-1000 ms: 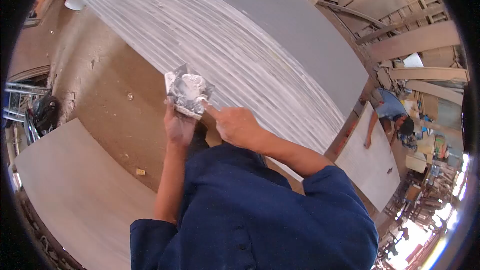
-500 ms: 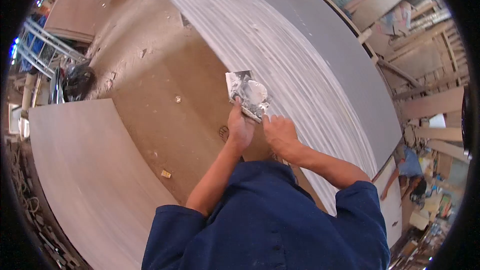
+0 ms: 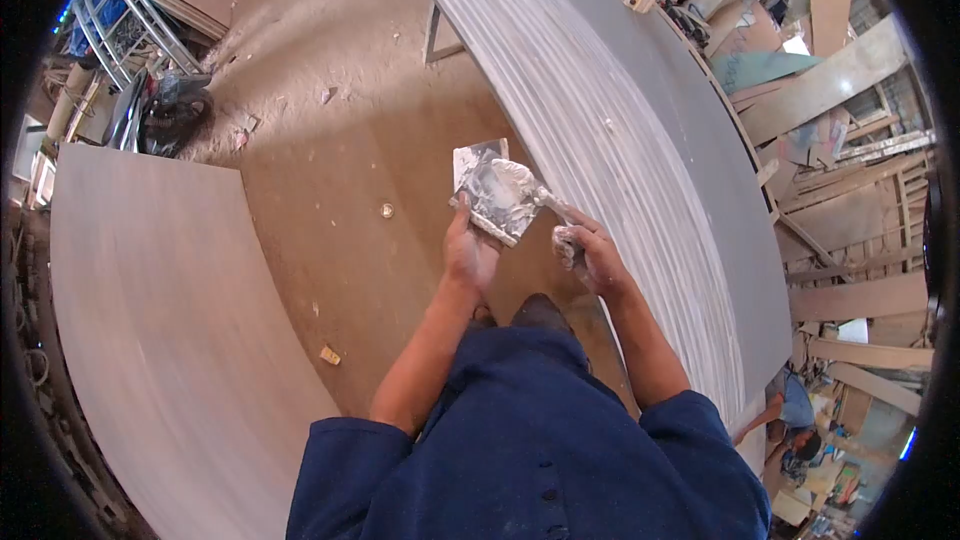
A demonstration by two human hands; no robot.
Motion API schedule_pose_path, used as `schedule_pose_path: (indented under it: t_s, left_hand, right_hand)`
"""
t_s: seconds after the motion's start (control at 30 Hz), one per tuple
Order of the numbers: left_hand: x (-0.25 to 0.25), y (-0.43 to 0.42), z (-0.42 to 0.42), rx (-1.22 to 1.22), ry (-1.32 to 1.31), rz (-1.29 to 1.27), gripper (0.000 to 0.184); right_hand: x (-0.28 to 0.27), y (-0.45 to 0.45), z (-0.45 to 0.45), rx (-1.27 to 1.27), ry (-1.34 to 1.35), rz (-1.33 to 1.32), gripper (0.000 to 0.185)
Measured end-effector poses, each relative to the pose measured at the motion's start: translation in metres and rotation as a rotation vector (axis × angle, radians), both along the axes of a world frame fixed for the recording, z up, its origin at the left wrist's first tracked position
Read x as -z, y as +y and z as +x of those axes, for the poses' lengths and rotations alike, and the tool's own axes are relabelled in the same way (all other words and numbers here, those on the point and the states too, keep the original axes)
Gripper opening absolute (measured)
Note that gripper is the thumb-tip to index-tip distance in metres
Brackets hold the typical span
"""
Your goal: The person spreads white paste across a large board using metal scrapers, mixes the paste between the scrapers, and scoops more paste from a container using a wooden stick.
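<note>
Board, thin and squarish, is lying close to the centre of the frame, and my left hand is gripping it by the lower-left edge, thumb apparently showing at the rim, other fingers passing underneath out of sight. White paste is heaping toward its right half, with smears reaching the edges. My right hand, right of centre, is wrapping its fingers around a narrow tool; the tip is meeting the paste at the board's right edge, though I cannot tell how hard it is pressing. Pale patch is showing by my curled right fingers: paste or tool, unclear. Handling, as judged: the board is looking light and stiff, with the off-centre heap probably weighting its right side, so a low hold with fingers spreading beneath is seeming best. Paste is looking soft and thick, likely sliding under a steep tilt; smeared rims are probably turning slippery, so I am favouring support from below. Tool is seeming light, best being held close behind its working end. White-streaked panel is stretching from upper centre to lower right.
</note>
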State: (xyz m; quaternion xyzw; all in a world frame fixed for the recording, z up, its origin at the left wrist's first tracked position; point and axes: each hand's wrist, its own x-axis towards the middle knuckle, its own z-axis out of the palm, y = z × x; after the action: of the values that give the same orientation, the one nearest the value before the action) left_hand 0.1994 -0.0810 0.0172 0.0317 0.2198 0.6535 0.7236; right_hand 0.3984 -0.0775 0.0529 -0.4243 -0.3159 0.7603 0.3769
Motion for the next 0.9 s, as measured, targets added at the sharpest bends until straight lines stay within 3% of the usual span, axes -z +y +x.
schedule_pose_path:
  t_s: [0.07,0.2,0.27,0.4,0.47,0.5,0.57,0.6,0.67,0.7,0.77,0.8,0.87,0.9]
  left_hand:
    - [-0.005,0.003,-0.006,-0.003,-0.016,0.017,0.053]
    - [-0.018,0.009,-0.022,-0.057,-0.052,0.03,0.052]
    - [-0.024,0.012,-0.032,-0.076,-0.073,0.05,0.052]
    - [-0.039,0.011,-0.048,-0.072,-0.104,0.117,0.052]
    - [-0.038,0.012,-0.055,-0.076,-0.11,0.135,0.052]
    - [-0.033,0.014,-0.058,-0.078,-0.09,0.14,0.051]
    - [-0.031,0.016,-0.062,-0.083,-0.07,0.143,0.051]
    - [-0.031,0.016,-0.064,-0.094,-0.054,0.122,0.051]
    - [-0.029,0.019,-0.066,-0.104,-0.034,0.097,0.051]
    - [-0.025,0.022,-0.066,-0.155,0.006,0.031,0.051]
    - [-0.017,0.028,-0.069,-0.204,0.047,-0.036,0.051]
    - [-0.013,0.031,-0.07,-0.2,0.058,0.001,0.051]
    - [-0.013,0.036,-0.071,-0.176,0.068,0.037,0.051]
    - [-0.012,0.038,-0.071,-0.172,0.088,0.02,0.05]
  right_hand:
    - [0.002,0.007,-0.004,-0.036,0.114,-0.007,0.059]
    - [-0.004,0.016,-0.023,-0.157,0.053,0.091,0.06]
    - [-0.012,0.021,-0.034,-0.17,0.333,0.073,0.061]
    - [-0.009,0.041,-0.046,-0.228,0.282,0.075,0.064]
    - [-0.009,0.051,-0.051,-0.315,-0.018,0.163,0.065]
    - [-0.009,0.054,-0.055,-0.321,-0.018,0.163,0.065]
    - [-0.018,0.058,-0.065,-0.417,-0.484,0.401,0.066]
    - [-0.021,0.061,-0.068,-0.42,-0.482,0.399,0.066]
    - [-0.028,0.068,-0.075,-0.567,-1.043,0.833,0.063]
    - [-0.031,0.07,-0.079,-0.569,-1.039,0.831,0.063]
    - [-0.036,0.073,-0.09,-0.605,-1.365,1.105,0.054]
    - [-0.037,0.079,-0.095,-0.599,-1.366,1.1,0.054]
    - [-0.037,0.092,-0.101,-0.762,-1.432,1.171,0.032]
    - [-0.035,0.097,-0.103,-0.751,-1.439,1.156,0.032]
